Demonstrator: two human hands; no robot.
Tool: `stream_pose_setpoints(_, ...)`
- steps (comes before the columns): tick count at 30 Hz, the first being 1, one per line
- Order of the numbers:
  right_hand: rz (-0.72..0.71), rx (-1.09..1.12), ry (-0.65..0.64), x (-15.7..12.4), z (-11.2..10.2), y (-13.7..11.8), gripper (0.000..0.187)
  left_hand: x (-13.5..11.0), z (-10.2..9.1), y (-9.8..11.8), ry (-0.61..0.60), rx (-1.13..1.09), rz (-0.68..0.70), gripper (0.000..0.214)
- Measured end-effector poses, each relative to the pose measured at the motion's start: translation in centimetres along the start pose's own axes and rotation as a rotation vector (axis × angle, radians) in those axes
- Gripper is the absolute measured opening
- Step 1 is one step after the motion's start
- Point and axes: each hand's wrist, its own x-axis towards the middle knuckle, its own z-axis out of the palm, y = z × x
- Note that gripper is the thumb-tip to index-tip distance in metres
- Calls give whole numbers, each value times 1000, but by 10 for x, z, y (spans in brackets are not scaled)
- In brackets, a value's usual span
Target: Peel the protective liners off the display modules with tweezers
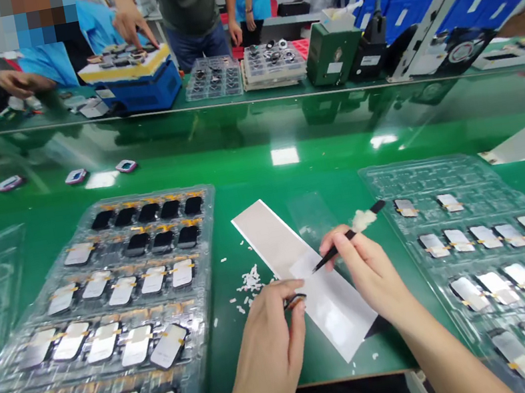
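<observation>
Left hand (268, 352), right hand (370, 272) over strip (275, 241)

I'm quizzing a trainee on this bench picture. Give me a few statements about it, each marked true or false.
The right hand holds black tweezers. True.
The left hand is empty. False: its fingertips pinch a small dark part.
A white strip lies on the green table beneath the hands. True.
The left tray has only empty pockets. False: small flat parts fill most pockets.
White scraps lie left of the white strip. True.
</observation>
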Motion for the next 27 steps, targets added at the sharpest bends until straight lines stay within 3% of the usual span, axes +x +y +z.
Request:
stream_pose_setpoints(3, 47, 41, -29, -2, 6, 13, 31, -2, -3, 3, -74, 209, 136, 19)
stream_pose_setpoints(10, 89, 81, -36, -1, 17, 27, 26, -3, -8, 3, -169, 389, 197, 34)
stream_pose_setpoints(14, 75, 31, -91, -1, 21, 29, 23, -1, -7, 3, -203, 424, 198, 30)
stream_pose_setpoints(20, 88, 42, -62, 0, 23, 29, 18, 2, -5, 2, -199, 422, 209, 28)
stream_pose_setpoints(27, 168, 250, -84, 4, 20, 18, 29, 1, -3, 3, -170, 402, 200, 36)
